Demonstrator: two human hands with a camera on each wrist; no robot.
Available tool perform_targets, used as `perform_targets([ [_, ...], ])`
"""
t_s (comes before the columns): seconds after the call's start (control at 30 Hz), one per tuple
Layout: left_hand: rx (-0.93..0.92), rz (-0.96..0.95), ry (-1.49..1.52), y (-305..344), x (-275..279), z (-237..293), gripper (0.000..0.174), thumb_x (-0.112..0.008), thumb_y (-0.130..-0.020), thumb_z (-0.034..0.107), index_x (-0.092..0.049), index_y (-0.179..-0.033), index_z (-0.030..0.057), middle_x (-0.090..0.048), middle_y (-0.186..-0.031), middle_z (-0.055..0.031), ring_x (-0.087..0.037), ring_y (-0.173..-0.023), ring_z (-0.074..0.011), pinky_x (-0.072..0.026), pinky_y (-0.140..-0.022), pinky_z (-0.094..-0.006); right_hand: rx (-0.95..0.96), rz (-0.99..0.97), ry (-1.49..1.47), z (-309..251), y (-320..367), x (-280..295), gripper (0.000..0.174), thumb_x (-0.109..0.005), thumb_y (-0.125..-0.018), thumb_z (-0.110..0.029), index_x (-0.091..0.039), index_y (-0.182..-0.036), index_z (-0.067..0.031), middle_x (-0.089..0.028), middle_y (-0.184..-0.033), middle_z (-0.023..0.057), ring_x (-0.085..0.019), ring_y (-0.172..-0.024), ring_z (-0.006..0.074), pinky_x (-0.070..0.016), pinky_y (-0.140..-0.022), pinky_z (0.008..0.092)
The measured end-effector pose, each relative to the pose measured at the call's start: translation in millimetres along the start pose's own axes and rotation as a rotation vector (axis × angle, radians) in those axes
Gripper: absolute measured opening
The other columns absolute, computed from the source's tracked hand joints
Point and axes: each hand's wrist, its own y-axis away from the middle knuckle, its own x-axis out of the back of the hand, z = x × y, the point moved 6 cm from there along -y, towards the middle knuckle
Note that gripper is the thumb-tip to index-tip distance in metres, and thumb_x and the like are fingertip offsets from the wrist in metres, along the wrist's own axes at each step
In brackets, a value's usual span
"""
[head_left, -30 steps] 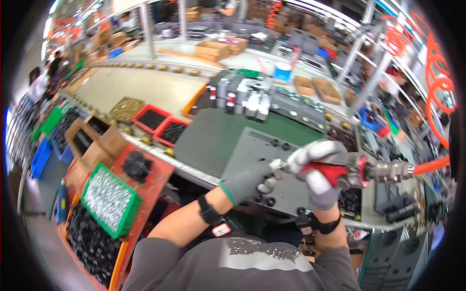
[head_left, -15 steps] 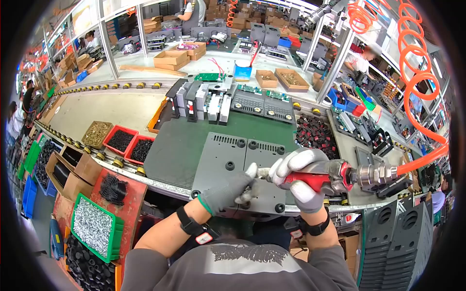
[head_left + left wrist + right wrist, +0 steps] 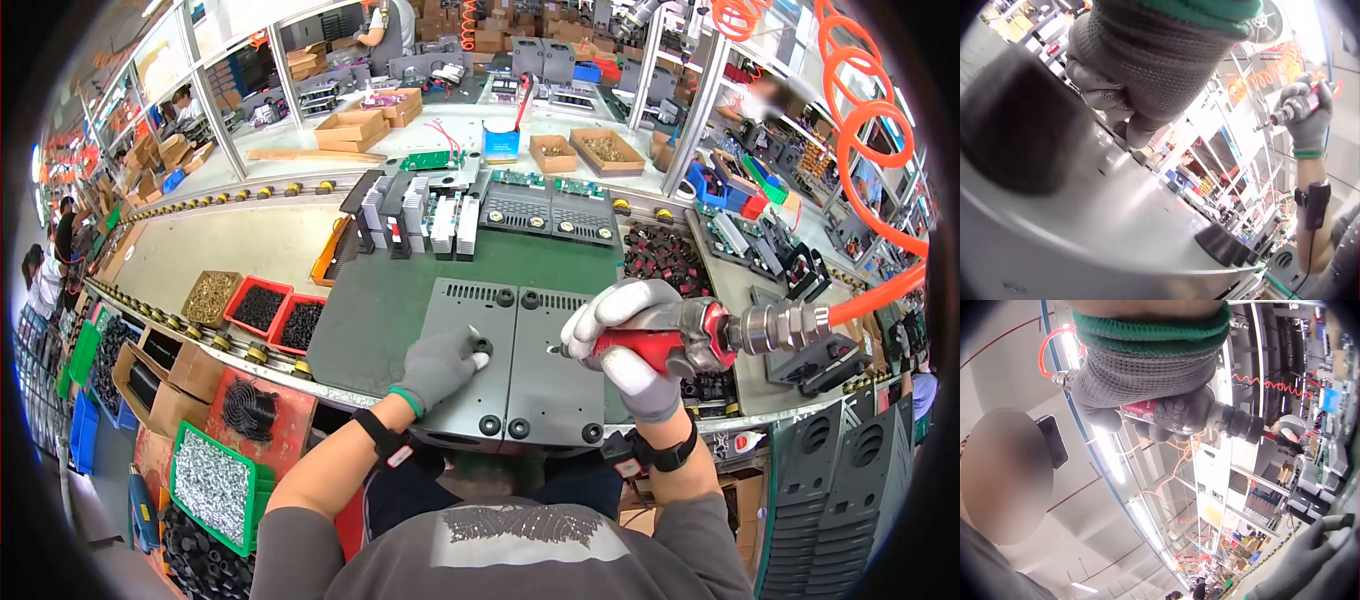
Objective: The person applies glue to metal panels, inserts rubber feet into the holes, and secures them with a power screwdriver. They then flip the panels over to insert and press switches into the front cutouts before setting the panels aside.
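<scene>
Nearest the person's body, a green tray (image 3: 254, 480) is holding small silver pieces at the left. The left hand (image 3: 438, 372) is reaching over the left of 2 gray panels (image 3: 455, 390), its grip pinching a black foot (image 3: 483, 346) on that panel. The right hand (image 3: 1141, 381) is keeping its grip wrapped around a red and silver tool (image 3: 705, 340), whose tip is pointing left above the right panel (image 3: 550, 395). Both panels are lying side by side on the tabletop (image 3: 370, 310), with more black feet standing on them. An orange hose (image 3: 880, 297) is running from the tool's right end. Farther left, 2 red trays (image 3: 279, 345) are holding black parts. Beyond the panels, finned metal blocks (image 3: 443, 228) are standing beside vented gray covers (image 3: 548, 215). Behind them, a blue container (image 3: 501, 146) is standing near 2 small cardboard boxes (image 3: 620, 168).
</scene>
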Motion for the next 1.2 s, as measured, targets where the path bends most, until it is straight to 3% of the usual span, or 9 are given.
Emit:
perform_targets([
  [0.03,0.005,0.070,0.074,-1,5,-8,0.041,-0.072,-0.081,0.042,-0.063,-0.113,0.0175,-0.070,-0.090,-0.0060,-0.068,-0.087,-0.0242,-0.0524,-0.076,-0.0375,-0.007,0.009,0.019,3,-2,2,0.032,-0.060,-0.076,0.010,-0.056,-0.106,-0.0005,-0.065,-0.095,0.0139,-0.065,-0.083,0.0192,-0.0548,-0.074,0.0332],
  [0.17,0.128,0.256,0.059,-12,51,-44,0.040,-0.072,-0.080,0.039,-0.065,-0.114,0.0191,-0.065,-0.077,-0.0061,-0.067,-0.076,-0.0252,-0.0517,-0.069,-0.0383,-0.025,0.053,0.052,14,-13,6,0.031,-0.058,-0.077,0.014,-0.056,-0.104,0.0000,-0.064,-0.094,0.0132,-0.065,-0.083,0.0187,-0.0553,-0.075,0.0337],
  [0.47,0.190,0.176,0.115,-18,30,-77,0.040,-0.073,-0.082,0.040,-0.066,-0.116,0.0203,-0.061,-0.073,-0.0059,-0.064,-0.072,-0.0232,-0.0505,-0.067,-0.0356,-0.129,0.098,-0.114,77,-49,8,0.029,-0.060,-0.079,0.010,-0.056,-0.106,-0.0024,-0.065,-0.091,0.0112,-0.064,-0.078,0.0169,-0.0548,-0.066,0.0300],
  [0.67,0.201,0.366,0.376,-26,41,-112,0.040,-0.074,-0.083,0.036,-0.067,-0.118,0.0187,-0.066,-0.076,-0.0065,-0.065,-0.070,-0.0203,-0.0506,-0.068,-0.0332,-0.227,0.135,-0.104,113,-68,2,0.028,-0.064,-0.079,0.005,-0.058,-0.105,-0.0032,-0.065,-0.091,0.0086,-0.064,-0.077,0.0131,-0.0542,-0.065,0.0282],
  [0.77,0.230,0.305,0.395,-25,49,-108,0.041,-0.076,-0.082,0.032,-0.068,-0.118,0.0162,-0.064,-0.073,-0.0051,-0.061,-0.068,-0.0151,-0.0494,-0.067,-0.0302,-0.199,0.141,-0.094,131,-75,4,0.028,-0.064,-0.079,0.006,-0.058,-0.105,-0.0033,-0.065,-0.091,0.0080,-0.064,-0.076,0.0123,-0.0541,-0.065,0.0277],
  [0.9,0.191,0.174,0.225,-28,32,-95,0.041,-0.073,-0.082,0.039,-0.066,-0.118,0.0214,-0.062,-0.070,-0.0059,-0.065,-0.069,-0.0240,-0.0505,-0.066,-0.0359,-0.222,0.191,-0.082,144,-82,2,0.026,-0.063,-0.079,0.007,-0.059,-0.102,-0.0033,-0.066,-0.090,0.0081,-0.063,-0.075,0.0122,-0.0537,-0.064,0.0273],
  [1.07,0.190,0.157,0.255,-29,39,-92,0.038,-0.073,-0.082,0.040,-0.067,-0.116,0.0223,-0.063,-0.071,-0.0069,-0.066,-0.071,-0.0258,-0.0509,-0.067,-0.0369,-0.247,0.229,-0.036,158,-86,3,0.022,-0.064,-0.081,0.006,-0.061,-0.100,-0.0034,-0.066,-0.088,0.0071,-0.064,-0.072,0.0121,-0.0514,-0.059,0.0248],
  [1.13,0.134,0.171,0.292,-29,39,-93,0.042,-0.075,-0.083,0.031,-0.065,-0.121,0.0146,-0.065,-0.078,-0.0045,-0.060,-0.068,-0.0137,-0.0499,-0.067,-0.0295,-0.374,0.263,0.016,163,-83,3,0.026,-0.060,-0.082,0.001,-0.055,-0.108,-0.0018,-0.062,-0.093,0.0127,-0.062,-0.077,0.0198,-0.0529,-0.068,0.0328],
  [1.2,0.134,0.209,0.619,-39,26,-112,0.040,-0.075,-0.084,0.020,-0.064,-0.121,0.0057,-0.069,-0.091,-0.0027,-0.058,-0.076,-0.0084,-0.0497,-0.072,-0.0256,-0.324,0.223,0.006,171,-86,2,0.026,-0.059,-0.084,0.001,-0.056,-0.110,-0.0012,-0.063,-0.094,0.0127,-0.062,-0.076,0.0202,-0.0526,-0.068,0.0323],
])
